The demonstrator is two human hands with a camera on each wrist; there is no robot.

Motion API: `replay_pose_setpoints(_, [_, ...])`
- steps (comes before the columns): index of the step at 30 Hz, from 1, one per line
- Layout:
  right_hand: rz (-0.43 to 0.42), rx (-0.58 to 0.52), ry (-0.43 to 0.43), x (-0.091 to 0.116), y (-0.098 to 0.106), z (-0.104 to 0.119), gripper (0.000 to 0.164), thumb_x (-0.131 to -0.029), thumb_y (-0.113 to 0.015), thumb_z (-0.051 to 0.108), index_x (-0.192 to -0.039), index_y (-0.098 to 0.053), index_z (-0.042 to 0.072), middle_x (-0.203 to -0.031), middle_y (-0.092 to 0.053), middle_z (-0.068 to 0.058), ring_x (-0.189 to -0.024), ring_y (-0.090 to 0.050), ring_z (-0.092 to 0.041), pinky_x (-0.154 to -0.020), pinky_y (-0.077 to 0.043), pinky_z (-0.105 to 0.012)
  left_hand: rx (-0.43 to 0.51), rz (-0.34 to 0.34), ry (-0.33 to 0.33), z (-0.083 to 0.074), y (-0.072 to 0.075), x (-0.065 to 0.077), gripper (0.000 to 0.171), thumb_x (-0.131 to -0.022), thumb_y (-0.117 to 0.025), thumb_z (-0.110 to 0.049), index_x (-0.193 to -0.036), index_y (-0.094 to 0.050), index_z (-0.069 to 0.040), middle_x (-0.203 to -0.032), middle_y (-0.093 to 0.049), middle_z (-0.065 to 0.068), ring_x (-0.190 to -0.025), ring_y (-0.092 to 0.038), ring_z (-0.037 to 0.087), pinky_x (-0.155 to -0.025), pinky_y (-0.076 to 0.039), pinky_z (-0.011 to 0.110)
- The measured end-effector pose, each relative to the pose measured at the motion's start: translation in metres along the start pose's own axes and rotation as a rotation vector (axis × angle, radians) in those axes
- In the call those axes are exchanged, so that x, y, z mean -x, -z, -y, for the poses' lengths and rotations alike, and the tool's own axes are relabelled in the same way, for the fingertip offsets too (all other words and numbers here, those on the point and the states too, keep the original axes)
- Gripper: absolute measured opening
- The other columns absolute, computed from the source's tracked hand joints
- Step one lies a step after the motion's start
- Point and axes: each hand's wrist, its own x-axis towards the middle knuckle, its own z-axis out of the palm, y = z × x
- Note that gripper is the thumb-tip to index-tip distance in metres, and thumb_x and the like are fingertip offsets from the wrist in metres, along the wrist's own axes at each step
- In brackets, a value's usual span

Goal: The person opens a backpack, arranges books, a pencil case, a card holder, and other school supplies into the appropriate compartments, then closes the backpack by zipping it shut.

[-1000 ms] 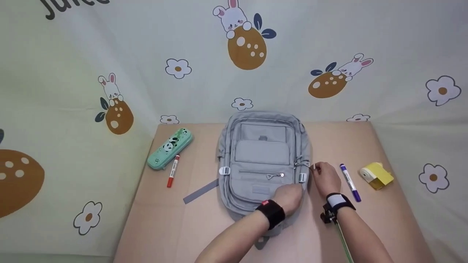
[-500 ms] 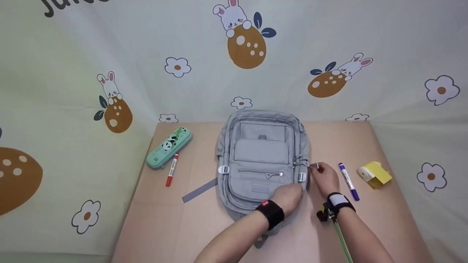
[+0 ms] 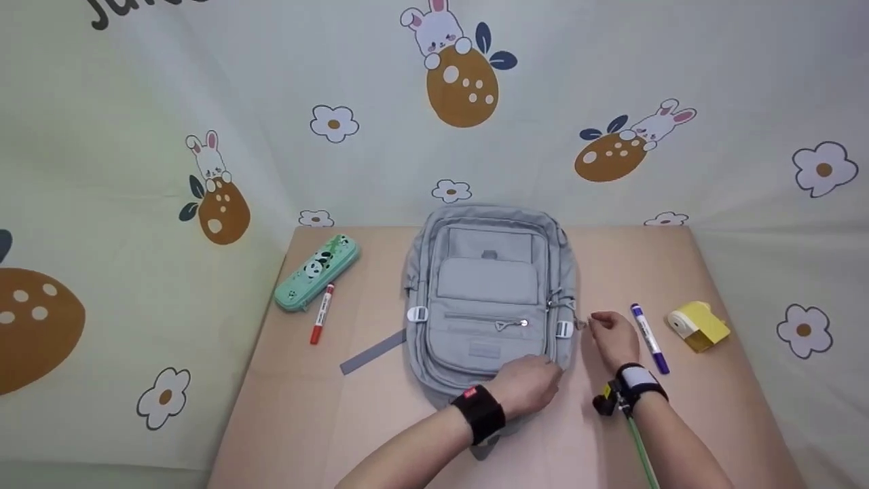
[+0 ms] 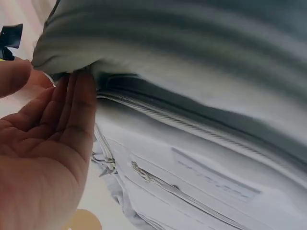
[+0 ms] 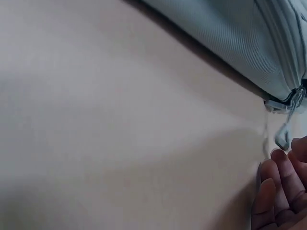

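Observation:
A grey backpack (image 3: pixel 485 278) lies front up on the table. My left hand (image 3: pixel 526 387) is at its lower right edge. In the left wrist view the left hand's fingers (image 4: pixel 79 105) are nearly straight and tucked under the grey fabric, beside an unfastened zipper (image 4: pixel 192 127); their tips are hidden. My right hand (image 3: pixel 614 339) is just off the backpack's right side with loosely bent fingers. In the right wrist view a zipper pull (image 5: pixel 283 136) dangles from the backpack's corner, its end right at the thumb and fingertips.
On the left lie a green panda pencil case (image 3: pixel 317 273) and a red marker (image 3: pixel 322 314). To the right of my right hand are a purple marker (image 3: pixel 650 338) and a yellow-and-white object (image 3: pixel 699 326). A grey strap (image 3: pixel 373 352) sticks out leftward from the backpack.
My right hand has let go of the zipper pull and drawn slightly right and toward me. The pull has dropped lower. My left hand has shifted a little left, its fingers less bunched.

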Motion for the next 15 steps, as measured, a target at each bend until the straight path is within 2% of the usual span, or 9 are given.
replay_pose_setpoints(4, [-0.024,0.047,0.037,0.002,0.006,0.001,0.034,-0.103,-0.057,0.023,-0.127,-0.065,-0.001,-0.117,-0.067,-0.02,-0.102,-0.064,-0.03,-0.082,-0.049,-0.033,-0.017,-0.066,-0.002,0.01,0.001,0.012,0.017,-0.104,-0.057,-0.024,-0.109,-0.073,-0.02,-0.096,-0.064,-0.005,-0.084,-0.06,0.012,-0.067,-0.05,0.025])
replay_pose_setpoints(7, [-0.066,0.087,0.119,0.004,0.008,0.009,0.031,-0.104,-0.057,0.022,-0.124,-0.067,0.001,-0.116,-0.068,-0.02,-0.104,-0.063,-0.032,-0.087,-0.047,-0.04,-0.051,-0.127,-0.005,0.023,0.003,0.02,0.019,-0.101,-0.06,-0.021,-0.115,-0.073,-0.019,-0.102,-0.065,-0.004,-0.092,-0.06,0.014,-0.072,-0.051,0.027])
replay_pose_setpoints(11, [-0.127,0.167,0.346,0.006,0.005,0.025,0.024,-0.1,-0.062,0.016,-0.116,-0.072,0.001,-0.11,-0.07,-0.018,-0.101,-0.062,-0.035,-0.086,-0.047,-0.047,-0.107,-0.208,-0.011,0.044,0.005,0.031,0.022,-0.098,-0.062,-0.019,-0.117,-0.072,-0.016,-0.112,-0.066,0.0,-0.106,-0.061,0.018,-0.089,-0.052,0.03])
replay_pose_setpoints(15, [-0.143,0.28,0.593,0.007,-0.003,0.039,0.017,-0.094,-0.071,0.01,-0.109,-0.074,0.002,-0.108,-0.071,-0.017,-0.102,-0.06,-0.039,-0.09,-0.046,-0.051,-0.159,-0.237,-0.002,0.06,0.004,0.038,0.029,-0.091,-0.07,-0.022,-0.119,-0.07,-0.013,-0.125,-0.065,0.006,-0.12,-0.059,0.024,-0.103,-0.046,0.035])
